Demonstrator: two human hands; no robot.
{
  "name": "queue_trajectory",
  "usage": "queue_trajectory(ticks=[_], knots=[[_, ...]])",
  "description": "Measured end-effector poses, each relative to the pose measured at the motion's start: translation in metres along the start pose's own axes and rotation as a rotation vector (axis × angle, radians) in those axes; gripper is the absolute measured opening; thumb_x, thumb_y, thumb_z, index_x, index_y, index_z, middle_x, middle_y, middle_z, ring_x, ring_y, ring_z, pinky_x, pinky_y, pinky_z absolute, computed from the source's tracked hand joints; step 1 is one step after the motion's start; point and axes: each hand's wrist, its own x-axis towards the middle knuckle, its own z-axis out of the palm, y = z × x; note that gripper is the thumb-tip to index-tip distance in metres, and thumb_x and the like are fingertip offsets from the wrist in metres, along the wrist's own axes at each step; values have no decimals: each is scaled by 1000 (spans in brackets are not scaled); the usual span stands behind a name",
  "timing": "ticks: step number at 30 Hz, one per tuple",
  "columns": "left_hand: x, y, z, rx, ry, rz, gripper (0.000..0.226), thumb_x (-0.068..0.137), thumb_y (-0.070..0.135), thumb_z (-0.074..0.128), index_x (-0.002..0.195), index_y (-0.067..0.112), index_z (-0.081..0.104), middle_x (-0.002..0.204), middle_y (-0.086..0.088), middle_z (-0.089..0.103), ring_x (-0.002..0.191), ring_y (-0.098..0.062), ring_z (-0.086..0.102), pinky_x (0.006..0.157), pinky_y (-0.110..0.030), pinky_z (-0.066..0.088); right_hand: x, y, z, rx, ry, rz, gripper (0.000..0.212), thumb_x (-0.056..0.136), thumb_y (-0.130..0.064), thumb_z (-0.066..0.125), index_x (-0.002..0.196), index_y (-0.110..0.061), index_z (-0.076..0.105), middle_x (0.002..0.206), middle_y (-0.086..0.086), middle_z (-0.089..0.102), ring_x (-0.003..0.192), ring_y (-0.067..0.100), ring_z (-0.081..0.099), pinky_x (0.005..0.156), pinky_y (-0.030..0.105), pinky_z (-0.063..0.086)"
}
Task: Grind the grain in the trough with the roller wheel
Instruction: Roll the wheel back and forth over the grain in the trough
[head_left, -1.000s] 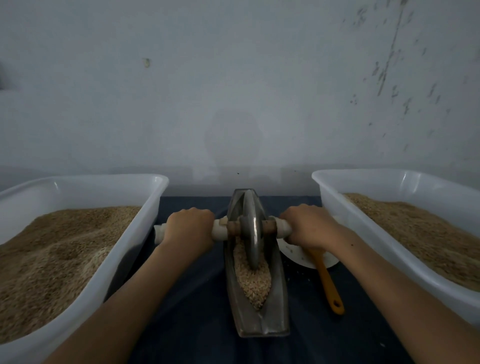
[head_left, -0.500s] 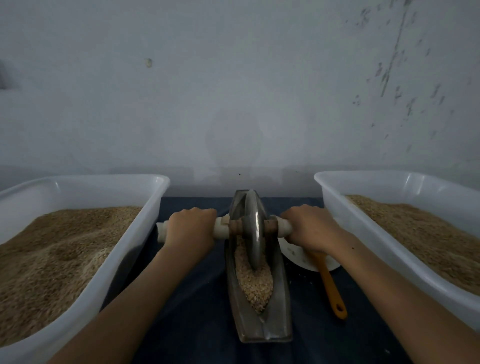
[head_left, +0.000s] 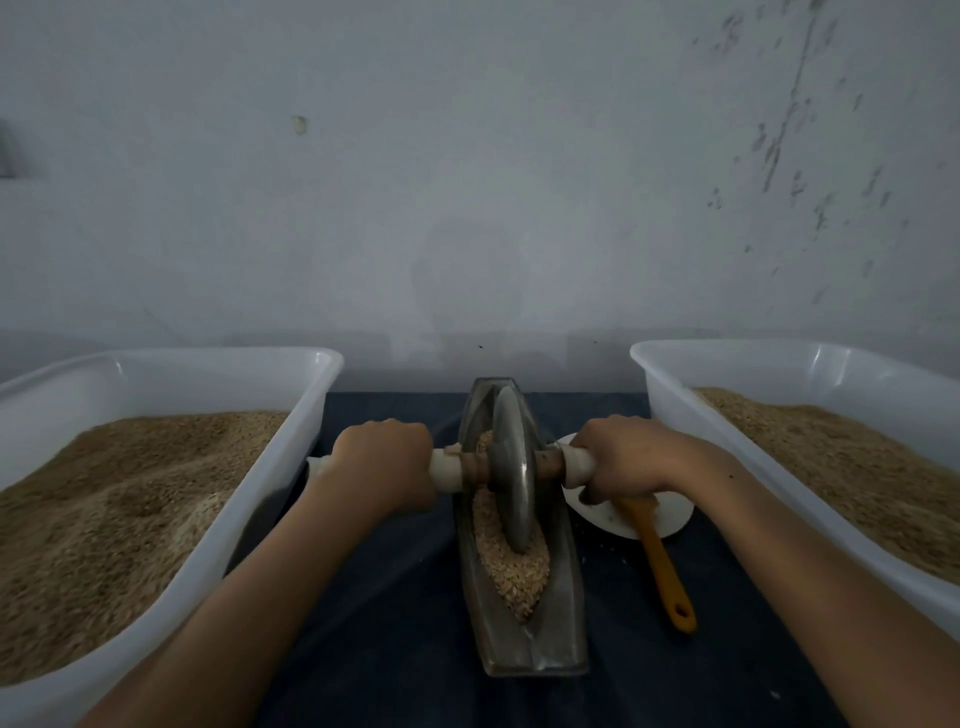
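A boat-shaped metal trough (head_left: 563, 613) lies lengthwise on a dark blue cloth (head_left: 395, 623), its far end toward the pale wall (head_left: 467, 182); the roller wheel (head_left: 511, 473), a grey metal disc on a wooden axle, stands upright in the trough's channel, its lower rim sunk in the grain (head_left: 511, 569) that fills the near part of the trough; the left hand (head_left: 382, 462) is curled round the white handle on the axle's left end, and the right hand (head_left: 621, 457) is wrapped round the white handle on the right end, both gripping firmly with knuckles up; just right of the trough a small white dish (head_left: 670, 512) holds the head of an orange-handled spatula (head_left: 662, 566), partly hidden under the right wrist; a white plastic tub (head_left: 291, 452) heaped with brown grain flanks the cloth on the left, and a second white tub (head_left: 691, 441) of the same grain stands on the right.
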Motion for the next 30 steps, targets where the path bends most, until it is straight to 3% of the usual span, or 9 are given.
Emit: queue_trajectory(ticks=[4, 7, 11, 16, 19, 24, 30], knots=[[0, 1, 2, 2, 48, -15, 24, 82, 31, 62, 102, 19, 58, 82, 4, 53, 78, -16, 54, 70, -29, 43, 2, 0, 5, -34, 92, 8, 19, 82, -28, 68, 100, -22, 65, 90, -2, 65, 82, 16, 62, 67, 30, 49], [0, 1, 4, -17, 91, -36, 19, 85, 29, 60, 101, 20, 57, 96, 0, 61, 87, -18, 59, 71, -28, 42, 5, -1, 13, -90, 280, 5, 4, 86, -27, 59, 85, -23, 61, 84, -2, 63, 77, 17, 60, 59, 29, 40], [-3, 5, 6, -29, 227, -48, 8, 89, 28, 54, 93, 22, 52, 97, 1, 62, 89, -18, 59, 69, -28, 39, 6, -1, 18, -80, 405, -13, 10, 90, -28, 54, 80, -26, 55, 84, -4, 62, 78, 18, 59, 61, 29, 35], [-2, 4, 4, 16, 165, -25, 16, 88, 26, 56, 103, 20, 57, 100, 0, 62, 91, -18, 60, 71, -28, 40, 3, 0, 10, -45, 232, -18, 6, 86, -31, 63, 89, -25, 62, 88, -3, 65, 83, 17, 62, 64, 29, 42], [-1, 1, 0, 15, 62, -5, 24, 84, 29, 60, 106, 19, 58, 100, 0, 62, 92, -18, 61, 73, -28, 44, 0, 0, 2, -14, 41, 8, 27, 81, -32, 72, 105, -24, 63, 97, -2, 66, 88, 17, 62, 75, 32, 50], [-2, 1, -1, 6, 49, -1, 23, 82, 30, 61, 102, 19, 59, 89, 3, 58, 86, -17, 60, 73, -29, 47, 0, 1, 1, 32, -5, 22, 27, 80, -30, 74, 104, -24, 62, 89, -6, 61, 86, 15, 60, 73, 30, 49], [-2, 4, 6, -32, 226, -32, 10, 88, 30, 54, 89, 24, 46, 96, 2, 61, 89, -18, 59, 70, -29, 40, 7, 2, 18, -39, 351, -22, 11, 87, -36, 60, 80, -29, 57, 82, -7, 62, 77, 15, 59, 62, 29, 39]])
